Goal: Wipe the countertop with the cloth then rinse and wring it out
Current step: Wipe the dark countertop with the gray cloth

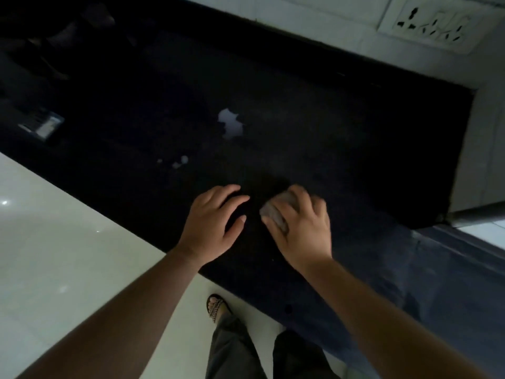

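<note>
Cloth (275, 213), grey and crumpled, pressed onto glossy black stone bench (328, 138) near its front edge, clutched under right grip (300, 231). Left grip (210, 222) just beside, fingers spread, holding nothing, resting on bench.

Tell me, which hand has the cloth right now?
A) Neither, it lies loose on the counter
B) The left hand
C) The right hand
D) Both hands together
C: the right hand grips the cloth against the dark countertop, while the left hand has its fingers spread and holds nothing.
</note>
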A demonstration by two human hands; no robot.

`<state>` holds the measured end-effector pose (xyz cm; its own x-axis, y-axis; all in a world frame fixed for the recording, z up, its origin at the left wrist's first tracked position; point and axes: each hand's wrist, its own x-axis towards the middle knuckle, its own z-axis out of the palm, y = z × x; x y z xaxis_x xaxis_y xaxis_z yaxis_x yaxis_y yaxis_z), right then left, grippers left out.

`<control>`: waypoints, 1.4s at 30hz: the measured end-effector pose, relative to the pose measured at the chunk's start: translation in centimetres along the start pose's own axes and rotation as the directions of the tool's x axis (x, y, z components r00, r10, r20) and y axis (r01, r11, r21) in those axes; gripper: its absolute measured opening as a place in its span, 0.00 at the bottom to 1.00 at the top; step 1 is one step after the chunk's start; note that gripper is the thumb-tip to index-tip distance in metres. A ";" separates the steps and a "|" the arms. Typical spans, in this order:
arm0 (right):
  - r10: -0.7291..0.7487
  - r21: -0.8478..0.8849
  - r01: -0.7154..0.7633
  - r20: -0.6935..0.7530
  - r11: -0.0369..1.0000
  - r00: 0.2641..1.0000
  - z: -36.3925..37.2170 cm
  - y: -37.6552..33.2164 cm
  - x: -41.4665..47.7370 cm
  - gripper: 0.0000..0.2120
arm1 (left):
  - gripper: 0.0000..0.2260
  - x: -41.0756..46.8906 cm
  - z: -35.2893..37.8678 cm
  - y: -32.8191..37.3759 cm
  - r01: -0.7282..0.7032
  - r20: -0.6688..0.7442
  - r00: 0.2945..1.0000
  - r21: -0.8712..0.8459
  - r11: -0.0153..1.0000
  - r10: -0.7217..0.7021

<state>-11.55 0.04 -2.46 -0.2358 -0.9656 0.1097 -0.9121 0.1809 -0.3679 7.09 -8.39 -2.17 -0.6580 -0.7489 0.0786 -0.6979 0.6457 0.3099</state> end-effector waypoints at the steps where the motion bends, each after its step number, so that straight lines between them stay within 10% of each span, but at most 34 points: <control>1: -0.008 -0.013 0.008 -0.020 1.000 1.000 0.0 0.0 -1.7 0.18 | 0.18 -0.3 -0.1 -1.2 -0.021 0.021 1.000 0.026 0.999 0.020; 9: 0.449 -0.042 -0.460 -0.151 0.887 0.881 1.0 -0.3 9.6 0.22 | 0.20 -0.6 0.5 -3.8 -0.028 0.055 0.998 -0.048 0.998 0.031; 16: 0.276 -0.039 -0.286 -0.170 0.957 0.946 2.8 -5.1 -0.7 0.17 | 0.20 -0.5 0.5 -3.7 -0.024 0.020 0.999 -0.113 0.993 0.027; 23: 0.577 -0.026 -0.597 -0.225 0.802 0.785 1.2 -0.9 8.8 0.19 | 0.20 -0.3 0.5 -3.7 -0.016 0.065 0.998 -0.070 0.997 0.021; 32: 0.354 -0.072 -0.370 -0.169 0.926 0.920 2.1 -4.1 1.7 0.18 | 0.20 -0.3 0.5 -3.7 -0.018 0.043 0.999 -0.075 0.997 0.021; 38: 0.597 -0.006 -0.604 -0.148 0.797 0.789 1.5 -1.8 10.8 0.20 | 0.19 0.5 -0.5 -3.5 -0.015 0.085 0.996 -0.114 0.993 0.024; 42: 0.378 -0.017 -0.379 -0.044 0.925 0.925 2.7 -4.9 9.3 0.19 | 0.17 4.6 -2.6 -5.3 -0.084 0.016 0.996 -0.182 0.980 0.089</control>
<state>-8.42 -10.37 -2.16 -0.5775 -0.8164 0.0035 -0.7605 0.5363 -0.3661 8.48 -15.62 -0.92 -0.7217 -0.6862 0.0908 -0.5768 0.6687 0.4693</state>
